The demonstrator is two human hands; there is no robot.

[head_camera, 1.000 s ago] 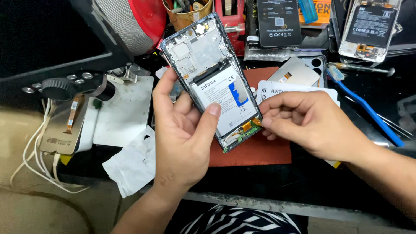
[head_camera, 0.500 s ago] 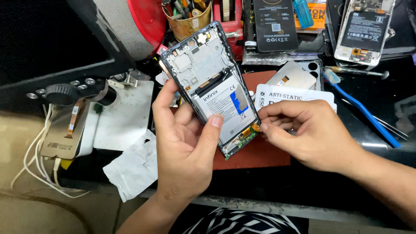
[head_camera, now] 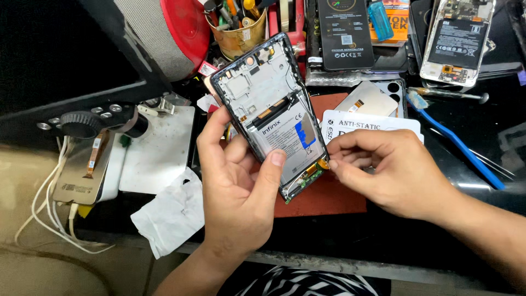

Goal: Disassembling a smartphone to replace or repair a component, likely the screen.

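Head view: the left hand [head_camera: 241, 192] grips an opened phone [head_camera: 271, 112], back cover off, and holds it tilted above the red mat [head_camera: 323, 200] near the middle of the surface [head_camera: 416, 241]. The fingers wrap behind the frame's left side and the thumb [head_camera: 271, 170] presses across the pale battery [head_camera: 287, 142] from the front, so this hand is closed on the phone. The phone's long axis runs on a diagonal: its top end points up and left toward the brass-coloured cup of tools [head_camera: 238, 33] at the far edge of the surface, and its bottom end points down and right toward the near edge. The right hand [head_camera: 383, 170] sits just to the right of that lower end, fingers curled in a loose pinch, fingertips [head_camera: 333, 163] touching or all but touching the phone's bottom right corner where a small green board [head_camera: 307, 178] with orange connectors lies exposed. Whether that pinch holds anything small I cannot tell. So the working spot lies directly left of the right hand's fingertips and below the left thumb; the right hand is the nearer to it. A white anti-static card [head_camera: 378, 123] lies behind the right hand, a blue-handled brush [head_camera: 455, 142] farther right, and crumpled white paper [head_camera: 170, 216] left of the left wrist.
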